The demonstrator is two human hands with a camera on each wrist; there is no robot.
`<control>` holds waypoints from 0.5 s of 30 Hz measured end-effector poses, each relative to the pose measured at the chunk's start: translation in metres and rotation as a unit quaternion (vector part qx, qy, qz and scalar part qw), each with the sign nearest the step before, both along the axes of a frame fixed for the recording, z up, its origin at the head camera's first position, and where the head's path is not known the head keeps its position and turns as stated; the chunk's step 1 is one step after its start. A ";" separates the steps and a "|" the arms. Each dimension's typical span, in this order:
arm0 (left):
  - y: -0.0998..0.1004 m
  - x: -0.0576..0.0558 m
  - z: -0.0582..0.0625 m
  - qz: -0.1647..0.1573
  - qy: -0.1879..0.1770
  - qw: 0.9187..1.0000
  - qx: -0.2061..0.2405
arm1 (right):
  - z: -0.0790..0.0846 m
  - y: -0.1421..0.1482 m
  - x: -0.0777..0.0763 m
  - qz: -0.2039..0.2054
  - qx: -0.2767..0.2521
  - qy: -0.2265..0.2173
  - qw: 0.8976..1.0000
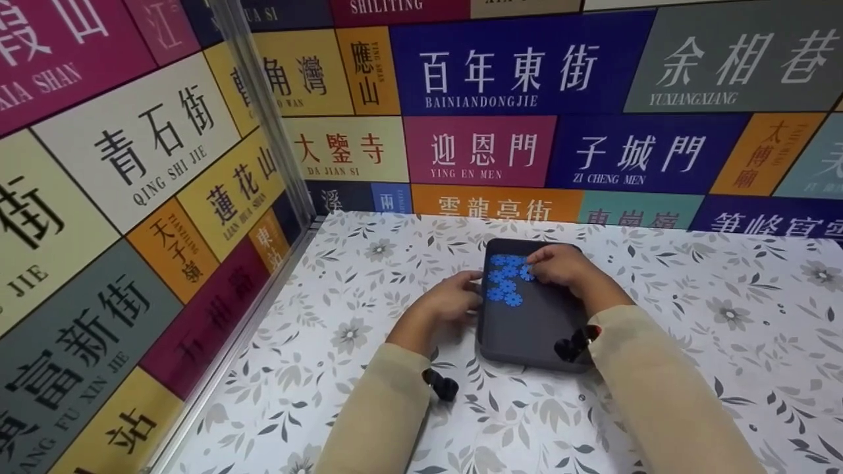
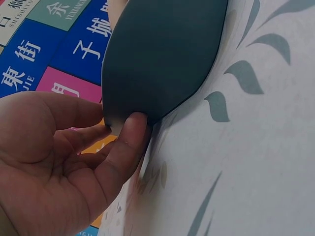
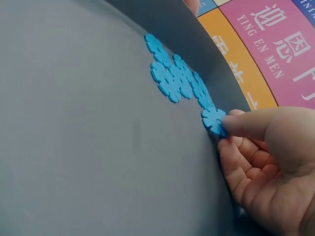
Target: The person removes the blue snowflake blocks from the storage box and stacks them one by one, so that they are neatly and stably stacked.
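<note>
A dark grey tray (image 1: 533, 332) with raised sides lies on the table. Several flat blue notched plastic discs (image 1: 505, 288), shaped like flowers, sit together in its far left part. My right hand (image 1: 560, 265) is over the far right portion of the tray. In the right wrist view, its thumb and finger pinch one blue disc (image 3: 213, 121) beside the other discs (image 3: 166, 81) near the tray wall. My left hand (image 1: 449, 301) is at the tray's left side; in the left wrist view its fingers and thumb grip the tray's outer wall (image 2: 162, 54).
A white cloth with grey leaves and flowers (image 1: 349, 336) covers the table. Panels with coloured street-name signs (image 1: 481, 151) rise behind the table and along its left side. Each sleeve carries a small black device (image 1: 440, 384) near the wrist.
</note>
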State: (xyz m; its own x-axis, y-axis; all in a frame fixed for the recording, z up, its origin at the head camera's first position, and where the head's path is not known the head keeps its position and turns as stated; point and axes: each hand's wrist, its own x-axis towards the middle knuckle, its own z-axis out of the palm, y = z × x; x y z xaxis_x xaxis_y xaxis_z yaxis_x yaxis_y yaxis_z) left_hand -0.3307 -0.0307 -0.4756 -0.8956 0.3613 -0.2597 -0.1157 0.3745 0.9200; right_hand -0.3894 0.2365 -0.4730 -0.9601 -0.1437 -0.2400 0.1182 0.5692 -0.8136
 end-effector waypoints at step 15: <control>0.000 -0.002 -0.003 0.005 -0.023 1.000 0.007 | 0.033 0.052 0.044 -0.089 -0.247 0.027 0.964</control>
State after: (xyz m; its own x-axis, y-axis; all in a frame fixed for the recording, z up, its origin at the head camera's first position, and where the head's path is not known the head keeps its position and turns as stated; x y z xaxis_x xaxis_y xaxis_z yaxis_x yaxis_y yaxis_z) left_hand -0.3325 -0.0304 -0.4781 -0.8860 0.3570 -0.2960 -0.1615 0.3608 0.9186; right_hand -0.3452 0.2885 -0.4397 -0.9894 -0.0602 -0.1323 0.1270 0.0845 -0.9883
